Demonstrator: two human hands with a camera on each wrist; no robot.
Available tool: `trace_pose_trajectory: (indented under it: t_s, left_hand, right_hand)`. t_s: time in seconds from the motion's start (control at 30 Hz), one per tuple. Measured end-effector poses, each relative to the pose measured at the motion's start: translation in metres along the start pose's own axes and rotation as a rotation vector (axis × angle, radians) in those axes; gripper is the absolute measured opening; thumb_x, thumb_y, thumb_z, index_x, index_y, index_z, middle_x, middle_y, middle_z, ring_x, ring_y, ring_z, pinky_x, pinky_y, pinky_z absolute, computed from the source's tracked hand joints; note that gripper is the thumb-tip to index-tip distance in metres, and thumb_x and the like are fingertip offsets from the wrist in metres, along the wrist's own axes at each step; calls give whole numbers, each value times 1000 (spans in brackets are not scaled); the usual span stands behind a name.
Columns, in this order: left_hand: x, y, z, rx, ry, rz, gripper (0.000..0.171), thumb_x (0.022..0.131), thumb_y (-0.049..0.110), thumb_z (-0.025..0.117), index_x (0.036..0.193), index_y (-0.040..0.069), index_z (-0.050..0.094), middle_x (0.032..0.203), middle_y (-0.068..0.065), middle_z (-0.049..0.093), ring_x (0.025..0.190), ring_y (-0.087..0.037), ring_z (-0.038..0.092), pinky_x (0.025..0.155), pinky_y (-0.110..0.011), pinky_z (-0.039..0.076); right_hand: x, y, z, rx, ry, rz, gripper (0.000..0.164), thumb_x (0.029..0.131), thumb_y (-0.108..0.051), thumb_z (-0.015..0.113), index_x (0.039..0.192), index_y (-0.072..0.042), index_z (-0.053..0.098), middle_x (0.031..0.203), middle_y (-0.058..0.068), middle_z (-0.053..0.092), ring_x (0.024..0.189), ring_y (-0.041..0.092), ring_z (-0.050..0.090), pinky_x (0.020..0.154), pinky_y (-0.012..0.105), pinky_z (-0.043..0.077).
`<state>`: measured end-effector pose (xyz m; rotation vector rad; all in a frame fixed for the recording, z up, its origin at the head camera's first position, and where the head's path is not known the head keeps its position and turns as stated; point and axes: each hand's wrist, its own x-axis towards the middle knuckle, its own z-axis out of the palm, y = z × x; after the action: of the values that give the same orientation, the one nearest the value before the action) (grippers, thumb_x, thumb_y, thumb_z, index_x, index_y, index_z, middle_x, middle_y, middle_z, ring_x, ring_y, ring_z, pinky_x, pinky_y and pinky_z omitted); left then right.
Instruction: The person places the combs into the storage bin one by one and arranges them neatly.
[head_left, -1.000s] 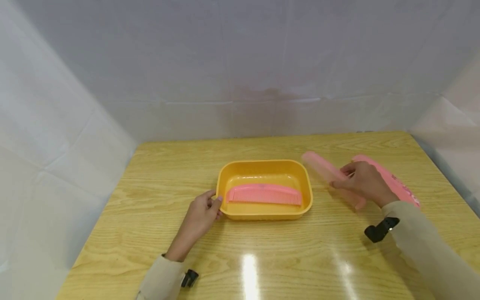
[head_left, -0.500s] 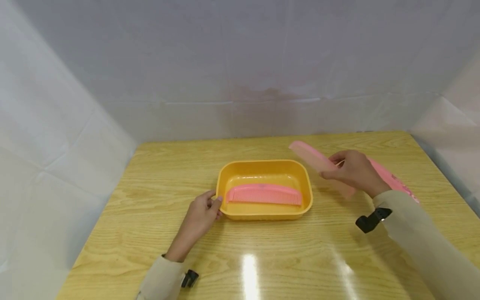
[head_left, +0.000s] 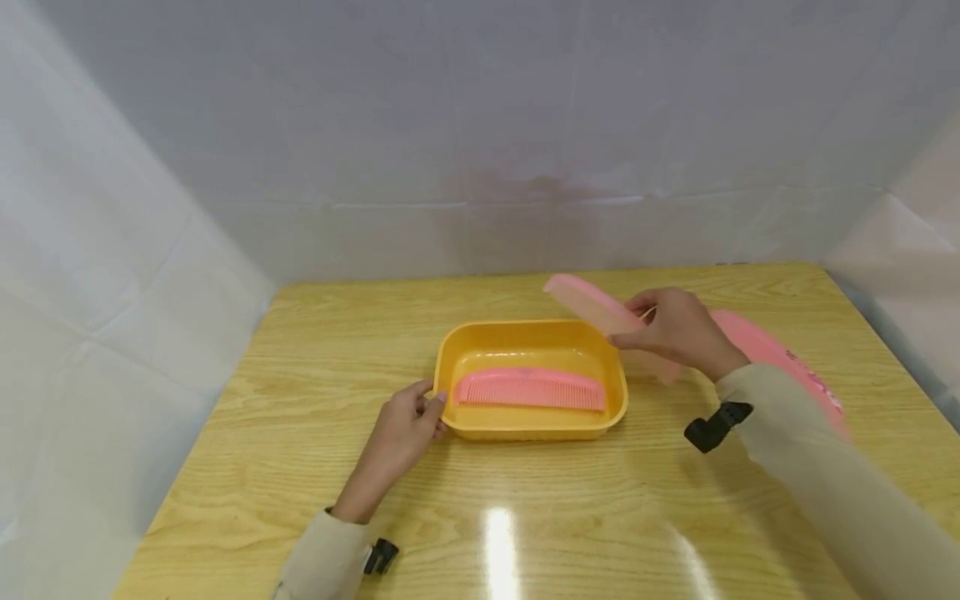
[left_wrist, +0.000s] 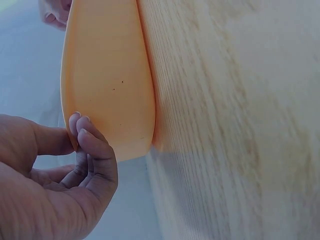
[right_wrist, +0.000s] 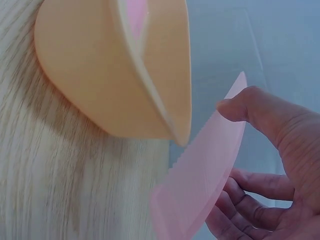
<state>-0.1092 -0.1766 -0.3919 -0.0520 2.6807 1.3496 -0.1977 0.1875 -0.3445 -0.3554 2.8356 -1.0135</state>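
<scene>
Pink and raised, the slanted comb [head_left: 588, 302] is pinched in the right hand [head_left: 675, 329], just beside the right end of the yellow tray [head_left: 517, 335], its long axis running far-left to near-right; the left hand [head_left: 401, 429] grips the opposite rim, another comb [head_left: 528, 389] lying lengthwise inside.

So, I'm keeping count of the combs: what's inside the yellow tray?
One pink comb is inside the yellow tray, its teeth on the near side. Whatever is directly beneath it is covered and can't be seen.
</scene>
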Motion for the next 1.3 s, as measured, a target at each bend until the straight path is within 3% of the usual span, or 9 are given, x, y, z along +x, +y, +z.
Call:
trace_pose_trajectory:
  t_s: [0.57, 0.9, 1.3]
  left_hand:
    - [0, 0, 1, 11, 9, -1, 46, 107, 16, 53, 145, -9, 47, 81, -6, 65, 72, -17, 65, 63, -28, 55]
    - [-2, 1, 1, -18, 8, 7, 45, 107, 17, 52, 145, -8, 48, 82, -7, 66, 75, -22, 67, 64, -30, 56]
    - [-2, 2, 2, -16, 2, 13, 45, 107, 16, 52, 145, -8, 47, 83, -8, 66, 76, -23, 68, 63, -28, 56]
  right_hand:
    - [21, -33, 27, -16, -23, -152, 50, 77, -27, 88, 114, 4, 72, 108, 18, 71, 91, 31, 66, 83, 47, 54]
    - [26, -52, 43, -17, -68, -202, 50, 75, -27, 89, 111, 3, 73, 103, 14, 72, 88, 26, 65, 80, 44, 55]
    - [29, -58, 65, -49, -186, -169, 57, 77, -26, 89, 120, 5, 69, 118, 17, 68, 101, 29, 63, 89, 46, 54]
